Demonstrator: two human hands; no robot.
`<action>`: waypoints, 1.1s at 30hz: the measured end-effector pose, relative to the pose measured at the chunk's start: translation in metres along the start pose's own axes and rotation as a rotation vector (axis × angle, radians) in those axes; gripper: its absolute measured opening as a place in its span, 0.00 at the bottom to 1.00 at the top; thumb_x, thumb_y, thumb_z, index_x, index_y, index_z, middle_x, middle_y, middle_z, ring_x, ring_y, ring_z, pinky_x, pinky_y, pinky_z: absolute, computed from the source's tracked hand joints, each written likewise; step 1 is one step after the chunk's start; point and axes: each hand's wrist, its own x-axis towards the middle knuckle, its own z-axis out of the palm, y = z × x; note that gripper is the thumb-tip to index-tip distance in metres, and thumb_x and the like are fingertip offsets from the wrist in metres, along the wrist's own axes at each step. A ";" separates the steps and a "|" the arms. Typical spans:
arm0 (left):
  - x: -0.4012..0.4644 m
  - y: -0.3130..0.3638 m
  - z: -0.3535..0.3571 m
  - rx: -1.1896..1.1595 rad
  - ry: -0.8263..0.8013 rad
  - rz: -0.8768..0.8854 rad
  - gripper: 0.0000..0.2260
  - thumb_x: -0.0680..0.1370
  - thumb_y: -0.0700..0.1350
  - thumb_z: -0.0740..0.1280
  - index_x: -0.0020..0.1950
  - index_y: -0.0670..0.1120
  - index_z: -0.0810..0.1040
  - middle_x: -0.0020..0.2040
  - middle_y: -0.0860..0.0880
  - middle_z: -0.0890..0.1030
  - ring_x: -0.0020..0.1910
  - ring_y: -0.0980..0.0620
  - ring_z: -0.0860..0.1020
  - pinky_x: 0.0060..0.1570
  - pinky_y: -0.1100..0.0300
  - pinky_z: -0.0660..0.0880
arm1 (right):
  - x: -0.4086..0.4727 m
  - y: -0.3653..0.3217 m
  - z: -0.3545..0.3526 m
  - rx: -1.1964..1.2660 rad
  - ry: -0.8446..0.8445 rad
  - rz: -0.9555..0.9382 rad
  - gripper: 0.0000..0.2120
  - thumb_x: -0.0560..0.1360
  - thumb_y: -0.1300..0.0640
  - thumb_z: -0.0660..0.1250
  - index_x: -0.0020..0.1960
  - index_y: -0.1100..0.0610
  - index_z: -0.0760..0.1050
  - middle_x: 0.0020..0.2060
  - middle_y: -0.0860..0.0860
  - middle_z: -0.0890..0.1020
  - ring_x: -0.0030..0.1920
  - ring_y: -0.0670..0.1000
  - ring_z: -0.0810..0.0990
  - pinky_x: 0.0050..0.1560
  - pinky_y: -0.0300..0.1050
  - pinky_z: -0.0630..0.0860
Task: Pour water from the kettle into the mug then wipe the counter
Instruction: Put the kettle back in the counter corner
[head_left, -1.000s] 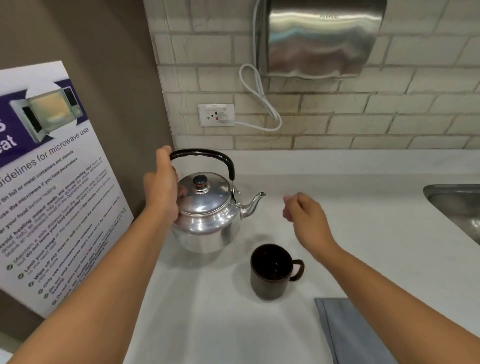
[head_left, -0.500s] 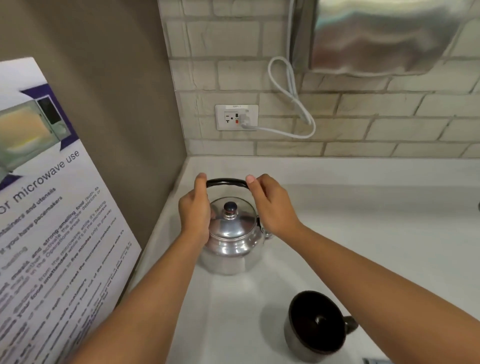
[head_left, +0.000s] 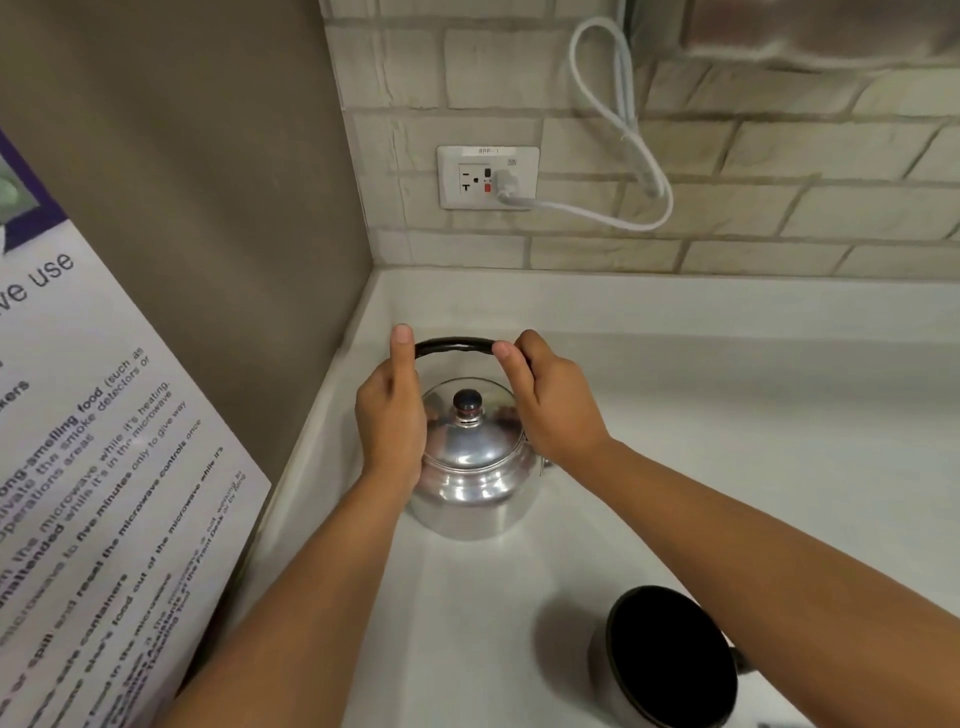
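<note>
head view | looks forward and down | close over counter (head_left: 675, 415) corner | single view

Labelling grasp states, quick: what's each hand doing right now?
Left hand: closed on the left end of the black arched handle of the shiny metal kettle.
Right hand: closed on the handle's right end.

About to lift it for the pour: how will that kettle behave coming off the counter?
The kettle looks like thin metal, so probably light unless full; the fill is hidden. Its bail handle may pivot, letting the body swing. The lid might slip when tilted.
</note>
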 end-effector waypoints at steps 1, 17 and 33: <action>0.001 -0.002 -0.001 0.017 -0.005 0.025 0.28 0.71 0.74 0.59 0.26 0.52 0.64 0.23 0.56 0.66 0.26 0.56 0.67 0.32 0.57 0.69 | 0.001 0.001 0.001 -0.015 0.004 0.005 0.20 0.78 0.38 0.52 0.37 0.52 0.62 0.23 0.47 0.68 0.25 0.48 0.68 0.27 0.44 0.67; 0.035 -0.011 -0.003 0.557 -0.031 0.127 0.18 0.77 0.60 0.66 0.34 0.50 0.78 0.32 0.52 0.80 0.34 0.50 0.77 0.34 0.58 0.72 | 0.027 0.017 0.011 -0.146 -0.182 0.334 0.22 0.80 0.45 0.56 0.35 0.59 0.69 0.27 0.51 0.72 0.32 0.53 0.72 0.31 0.45 0.64; -0.031 0.036 -0.039 0.667 0.018 0.293 0.19 0.79 0.62 0.62 0.55 0.47 0.78 0.52 0.46 0.79 0.45 0.46 0.78 0.42 0.54 0.73 | -0.037 -0.023 -0.089 -0.162 0.025 0.234 0.15 0.76 0.42 0.61 0.48 0.52 0.78 0.40 0.46 0.78 0.38 0.43 0.75 0.38 0.37 0.69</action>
